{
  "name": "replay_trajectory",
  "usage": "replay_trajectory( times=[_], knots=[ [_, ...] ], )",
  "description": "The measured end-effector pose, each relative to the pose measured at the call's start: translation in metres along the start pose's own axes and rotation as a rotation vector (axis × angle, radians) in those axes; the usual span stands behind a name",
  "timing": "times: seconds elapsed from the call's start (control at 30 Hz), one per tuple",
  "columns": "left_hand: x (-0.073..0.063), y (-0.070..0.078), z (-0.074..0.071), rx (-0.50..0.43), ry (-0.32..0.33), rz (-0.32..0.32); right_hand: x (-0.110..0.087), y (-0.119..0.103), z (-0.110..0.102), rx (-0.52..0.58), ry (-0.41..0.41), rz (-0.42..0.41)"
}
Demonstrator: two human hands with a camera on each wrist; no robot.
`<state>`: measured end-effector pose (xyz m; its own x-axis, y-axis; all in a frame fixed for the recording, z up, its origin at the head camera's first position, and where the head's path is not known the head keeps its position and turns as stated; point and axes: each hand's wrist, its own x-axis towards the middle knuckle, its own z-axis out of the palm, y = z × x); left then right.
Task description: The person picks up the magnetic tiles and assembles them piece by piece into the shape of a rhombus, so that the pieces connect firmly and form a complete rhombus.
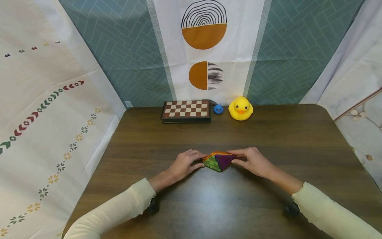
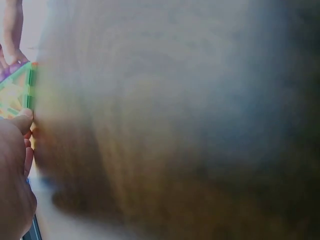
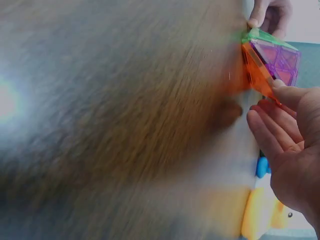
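Observation:
Near the middle of the table, magnetic tiles join into a small pyramid: a green triangle tile, a purple triangle tile and an orange tile. My left hand pinches the pyramid at its green side, thumb in front. On the opposite side, my right hand holds it by the purple and orange edges between thumb and fingers. In the right wrist view the right thumb presses where orange meets purple. Whether the pyramid bears on the table or is slightly raised, I cannot tell.
Along the back edge of the brown wooden table lie a checkered board-game box, a small blue duck and a larger yellow rubber duck. Patterned cloths hang behind and at both sides.

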<state>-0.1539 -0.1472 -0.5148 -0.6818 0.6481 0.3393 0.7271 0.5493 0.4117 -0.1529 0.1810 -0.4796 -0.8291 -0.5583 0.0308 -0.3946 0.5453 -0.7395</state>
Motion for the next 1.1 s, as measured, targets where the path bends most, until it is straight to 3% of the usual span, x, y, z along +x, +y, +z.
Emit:
replay_trajectory(
  times=[0.2, 0.43, 1.1],
  knots=[
    [-0.001, -0.002, 0.001, -0.011, 0.054, 0.04, -0.004, 0.0, -0.003, -0.026, 0.094, -0.026],
    [-0.001, -0.002, 0.0, -0.029, 0.055, 0.028, -0.005, 0.002, 0.002, -0.027, 0.169, -0.062],
    [-0.011, -0.005, -0.007, -0.006, 0.059, -0.003, -0.001, -0.006, 0.012, 0.007, 0.225, -0.071]
  ],
)
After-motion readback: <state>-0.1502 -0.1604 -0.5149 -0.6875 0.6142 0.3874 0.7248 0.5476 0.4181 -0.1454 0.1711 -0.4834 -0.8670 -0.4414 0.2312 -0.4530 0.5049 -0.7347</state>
